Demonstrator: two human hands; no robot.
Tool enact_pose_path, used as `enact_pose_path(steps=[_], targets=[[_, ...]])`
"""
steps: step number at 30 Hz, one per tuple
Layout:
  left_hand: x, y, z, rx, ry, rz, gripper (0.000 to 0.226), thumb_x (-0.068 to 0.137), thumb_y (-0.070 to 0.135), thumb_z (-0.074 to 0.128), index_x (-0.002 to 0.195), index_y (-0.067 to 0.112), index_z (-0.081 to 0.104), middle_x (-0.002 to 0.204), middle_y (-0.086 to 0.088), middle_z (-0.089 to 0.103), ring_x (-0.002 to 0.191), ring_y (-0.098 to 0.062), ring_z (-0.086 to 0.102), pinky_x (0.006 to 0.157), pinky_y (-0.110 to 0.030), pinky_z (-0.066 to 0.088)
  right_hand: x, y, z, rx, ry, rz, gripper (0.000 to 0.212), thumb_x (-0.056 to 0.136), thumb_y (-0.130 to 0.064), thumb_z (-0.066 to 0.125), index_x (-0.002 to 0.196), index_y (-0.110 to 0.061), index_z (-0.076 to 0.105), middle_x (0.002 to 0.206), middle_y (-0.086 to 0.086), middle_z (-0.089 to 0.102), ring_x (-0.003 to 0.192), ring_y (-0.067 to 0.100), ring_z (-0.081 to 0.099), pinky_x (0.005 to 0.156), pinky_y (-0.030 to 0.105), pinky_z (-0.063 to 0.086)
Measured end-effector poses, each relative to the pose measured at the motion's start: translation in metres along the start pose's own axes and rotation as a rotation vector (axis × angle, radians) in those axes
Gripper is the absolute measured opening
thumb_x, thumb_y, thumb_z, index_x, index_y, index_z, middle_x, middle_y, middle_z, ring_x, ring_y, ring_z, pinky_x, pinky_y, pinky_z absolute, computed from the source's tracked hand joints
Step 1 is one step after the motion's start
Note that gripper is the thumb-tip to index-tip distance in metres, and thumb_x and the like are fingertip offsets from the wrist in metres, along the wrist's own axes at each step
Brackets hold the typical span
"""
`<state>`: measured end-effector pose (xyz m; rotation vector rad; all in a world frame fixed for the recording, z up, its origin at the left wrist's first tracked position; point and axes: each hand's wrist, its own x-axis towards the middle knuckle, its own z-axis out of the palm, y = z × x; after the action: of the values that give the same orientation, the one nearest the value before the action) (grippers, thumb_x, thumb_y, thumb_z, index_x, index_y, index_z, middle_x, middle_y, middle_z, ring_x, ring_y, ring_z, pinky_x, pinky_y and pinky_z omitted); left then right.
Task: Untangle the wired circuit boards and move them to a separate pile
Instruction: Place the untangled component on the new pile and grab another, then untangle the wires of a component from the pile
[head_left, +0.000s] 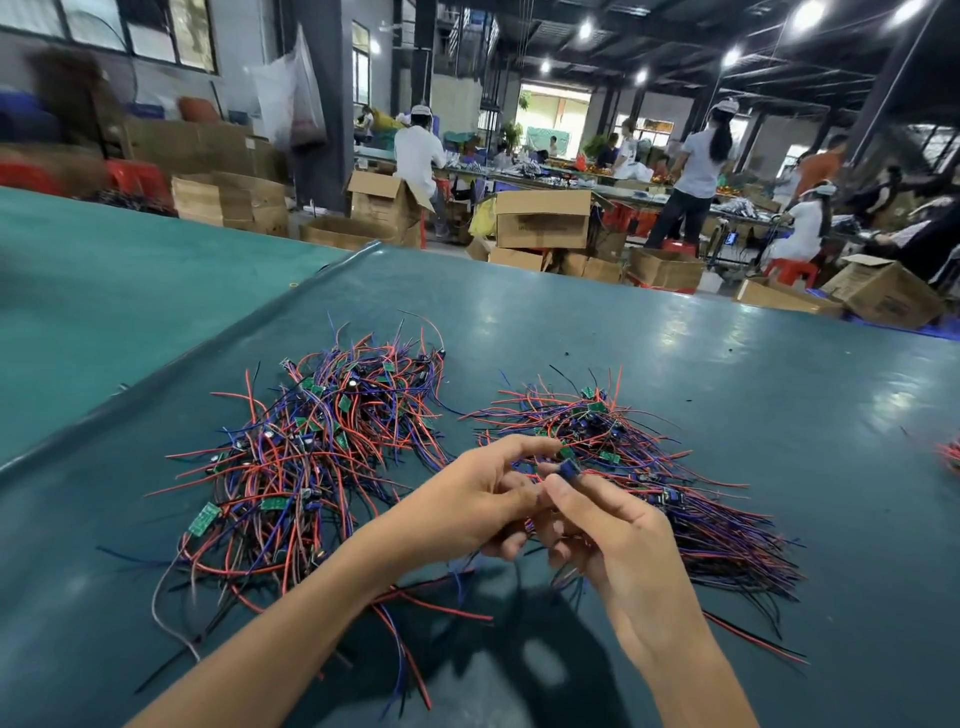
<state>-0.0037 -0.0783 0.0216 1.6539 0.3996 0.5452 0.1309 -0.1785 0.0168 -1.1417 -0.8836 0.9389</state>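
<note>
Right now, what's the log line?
left hand: holds small green wired circuit board | right hand: pinches it | tangled red-blue pile: left

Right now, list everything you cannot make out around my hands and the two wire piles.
Head view only:
- Wired circuit board: mostly covered by fingers of the left hand and right hand; only a blue part and a green corner show.
- Its wires: hidden behind the palms, so any tangle with the right pile is unclear.
- Wire bundle: cut off by the right edge.
- Left pile: board markings too small.
</note>
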Motion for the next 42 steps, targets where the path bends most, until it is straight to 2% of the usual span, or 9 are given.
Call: enact_pose_path(steps=[4, 8, 14, 17, 20, 24, 29, 37, 42], targets=[[0.004, 0.001, -0.003, 0.117, -0.036, -0.036, 0.015, 0.104, 0.019, 0.054, 0.115, 0.015, 0.063, 0.069, 0.003, 0.069, 0.042, -0.007, 0.051, 0.04, -0.019, 0.036, 0.004, -0.01, -0.011, 0.133, 0.192, 0.022, 0.031, 0.073, -0.025, 0.078, 0.099, -0.008, 0.079, 0.083, 0.011, 0.071, 0.069, 0.021, 0.064, 0.056, 0.027, 0.052], [0.011, -0.004, -0.005, 0.206, -0.01, -0.081, 0.023, 0.104, 0.023, 0.056, 0.097, 0.008, 0.072, 0.062, 0.002, 0.06, 0.039, -0.008, 0.042, 0.039, -0.018, 0.033, 0.011, -0.018, -0.03, 0.21, 0.325, 0.026, 0.02, 0.079, -0.021, 0.079, 0.098, -0.014, 0.076, 0.081, 0.006, 0.069, 0.07, 0.018, 0.065, 0.057, 0.025, 0.055], [0.034, -0.015, 0.012, 0.137, 0.22, -0.172, 0.029, 0.094, 0.029, 0.071, 0.078, 0.005, 0.07, 0.054, 0.002, 0.057, 0.044, -0.011, 0.044, 0.042, -0.019, 0.039, 0.025, -0.011, -0.059, 0.056, 0.553, 0.03, 0.011, 0.085, -0.016, 0.078, 0.093, -0.01, 0.073, 0.084, 0.006, 0.069, 0.072, 0.02, 0.066, 0.052, 0.028, 0.056], [0.05, -0.025, 0.02, 0.322, 0.346, -0.219, 0.031, 0.091, 0.034, 0.073, 0.065, 0.017, 0.067, 0.054, 0.001, 0.059, 0.045, -0.014, 0.049, 0.053, -0.026, 0.05, 0.031, -0.003, -0.077, 0.013, 0.619, 0.124, 0.013, 0.085, -0.01, 0.077, 0.089, -0.003, 0.067, 0.078, 0.008, 0.065, 0.056, 0.015, 0.062, 0.041, 0.022, 0.051], [0.056, -0.028, 0.015, 0.571, 0.365, -0.24, 0.027, 0.091, 0.034, 0.073, 0.072, 0.015, 0.072, 0.067, -0.005, 0.069, 0.058, -0.017, 0.061, 0.068, -0.027, 0.054, 0.031, -0.001, -0.09, -0.091, 0.617, 0.215, 0.023, 0.08, -0.014, 0.083, 0.084, 0.002, 0.067, 0.068, 0.011, 0.067, 0.045, 0.014, 0.062, 0.036, 0.02, 0.046], [0.053, -0.02, -0.007, 0.688, 0.326, -0.235, 0.022, 0.091, 0.028, 0.073, 0.081, 0.008, 0.075, 0.074, -0.012, 0.075, 0.04, -0.002, 0.053, 0.057, -0.021, 0.049, 0.032, -0.005, -0.1, -0.207, 0.594, 0.299, 0.035, 0.076, -0.022, 0.087, 0.084, 0.006, 0.067, 0.06, 0.015, 0.069, 0.042, 0.018, 0.062, 0.034, 0.023, 0.045], [0.039, -0.012, -0.066, 0.884, 0.532, -0.212, 0.019, 0.09, 0.032, 0.068, 0.094, 0.016, 0.077, 0.094, -0.006, 0.077, 0.087, -0.023, 0.07, 0.084, -0.032, 0.056, 0.039, -0.011, -0.107, -0.441, 0.609, 0.381, 0.057, 0.073, -0.044, 0.087, 0.085, 0.008, 0.067, 0.061, 0.019, 0.071, 0.051, 0.03, 0.071, 0.039, 0.03, 0.052], [0.009, -0.035, -0.185, 1.061, 0.697, -0.481, 0.026, 0.09, 0.025, 0.056, 0.08, 0.001, 0.062, 0.093, -0.026, 0.065, 0.09, -0.043, 0.062, 0.086, -0.045, 0.054, 0.035, -0.017, -0.115, -0.618, 0.585, 0.471, 0.066, 0.076, -0.05, 0.084, 0.097, 0.006, 0.057, 0.06, 0.018, 0.071, 0.054, 0.034, 0.072, 0.042, 0.029, 0.049], [0.016, -0.047, -0.19, 1.103, 0.682, -0.439, 0.031, 0.09, 0.033, 0.067, 0.104, 0.006, 0.07, 0.108, -0.021, 0.065, 0.102, -0.04, 0.061, 0.088, -0.042, 0.051, 0.011, -0.019, -0.083, -1.003, 0.616, 0.331, 0.058, 0.095, -0.053, 0.057, 0.066, -0.003, 0.065, 0.043, 0.002, 0.063, 0.032, 0.017, 0.06, 0.041, 0.021, 0.037]])
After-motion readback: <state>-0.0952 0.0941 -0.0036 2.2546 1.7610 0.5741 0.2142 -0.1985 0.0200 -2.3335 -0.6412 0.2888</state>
